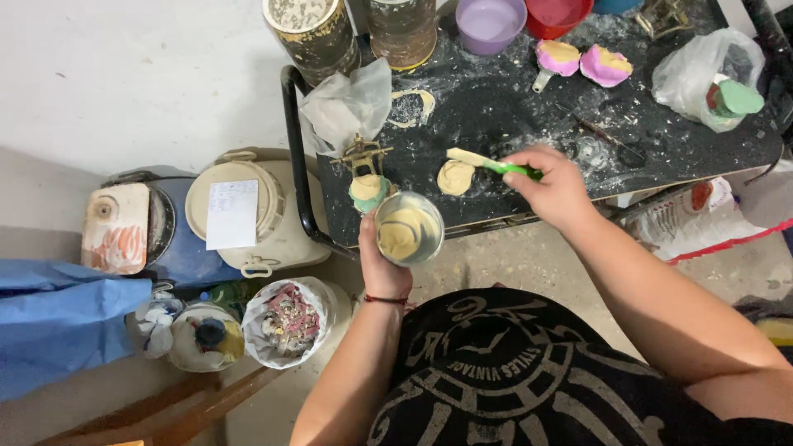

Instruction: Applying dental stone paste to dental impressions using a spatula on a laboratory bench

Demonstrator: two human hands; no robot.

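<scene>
My left hand [382, 266] holds a round metal bowl [408, 229] filled with pale yellow paste, just in front of the black table's edge. My right hand [555, 183] grips a green-handled spatula [492, 163] whose blade carries yellow paste. The blade tip hovers above a small mound of the same paste [455, 177] lying on the dusty black table [512, 107]. A green dental mould filled with yellow paste [368, 192] sits under a small metal articulator [363, 154], left of the mound.
Two pink moulds [583, 62], a purple cup [491, 22], a red bowl [557, 15], two large tins [314, 33] and plastic bags [710, 70] stand on the table. Below left are a white lidded bucket [239, 213], a blue drum [169, 239] and a scrap-filled bucket [287, 320].
</scene>
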